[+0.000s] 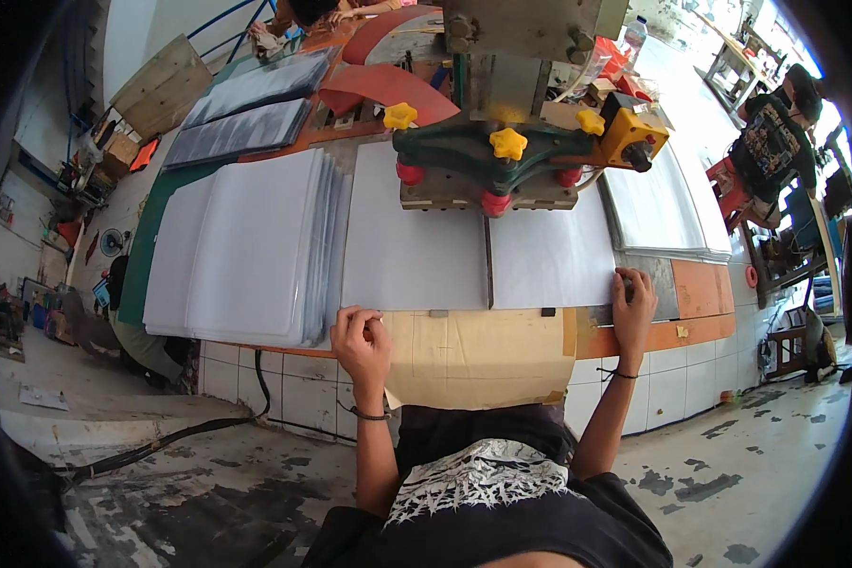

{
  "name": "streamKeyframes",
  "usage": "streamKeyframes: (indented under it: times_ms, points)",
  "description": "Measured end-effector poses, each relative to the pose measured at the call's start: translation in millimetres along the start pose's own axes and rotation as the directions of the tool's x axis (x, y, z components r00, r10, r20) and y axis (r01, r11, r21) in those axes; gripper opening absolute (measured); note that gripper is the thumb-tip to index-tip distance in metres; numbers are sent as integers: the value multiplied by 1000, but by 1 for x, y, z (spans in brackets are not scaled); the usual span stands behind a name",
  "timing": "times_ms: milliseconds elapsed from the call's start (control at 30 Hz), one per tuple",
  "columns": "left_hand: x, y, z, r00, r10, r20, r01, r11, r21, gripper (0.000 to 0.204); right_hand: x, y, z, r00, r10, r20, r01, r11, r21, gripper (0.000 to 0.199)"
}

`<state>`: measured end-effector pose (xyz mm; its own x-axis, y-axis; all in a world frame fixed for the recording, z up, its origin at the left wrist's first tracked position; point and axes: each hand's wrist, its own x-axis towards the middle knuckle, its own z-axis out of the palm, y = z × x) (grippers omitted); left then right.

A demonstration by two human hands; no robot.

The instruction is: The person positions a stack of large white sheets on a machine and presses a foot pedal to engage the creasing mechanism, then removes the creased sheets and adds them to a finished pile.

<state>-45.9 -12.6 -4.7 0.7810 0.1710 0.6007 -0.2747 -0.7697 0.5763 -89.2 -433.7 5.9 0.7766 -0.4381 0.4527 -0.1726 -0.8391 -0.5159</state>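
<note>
A wide white sheet [417, 260] with a dark strip down its middle lies flat, its back part beneath a green press head [506, 156] with yellow star knobs. My left hand [362, 348] is closed at the sheet's front left corner, fingers curled on its edge. At the right edge, near the front, my right hand [633, 305] pinches the sheet with bent fingers. Under its front edge, a tan cardboard panel [478, 355] slopes toward me, with tape along its side.
A thick stack of white sheets in clear covers [237, 251] stands left, another stack [661, 213] right. Dark wrapped stacks [241, 128] lie farther back beside a curved red guard [388, 90]. A yellow control box [631, 134] juts out at the press's right. Other people work nearby.
</note>
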Motion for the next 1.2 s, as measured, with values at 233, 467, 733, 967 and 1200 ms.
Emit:
streamKeyframes:
  times_ms: [233,467,733,967,1200]
  points:
    - [0,1,2,1000,3,-17,-3,1000,-6,11,-1,0,-2,1000,9,7,-9,1000,-13,15]
    - [-1,-2,2,1000,7,-2,-7,1000,-4,11,-1,0,-2,1000,11,18,-11,1000,-6,15]
    - [2,-2,1,999,53,-5,-53,999,2,11,-1,0,-2,999,30,18,-30,999,-13,15]
    - [1,3,-2,999,-13,45,13,1000,1,10,-1,-1,-1,1000,12,-9,-13,1000,-15,15]
    - [2,4,-3,999,-28,45,28,1000,-8,10,-1,-2,-1,1000,23,-5,-23,999,-35,15]
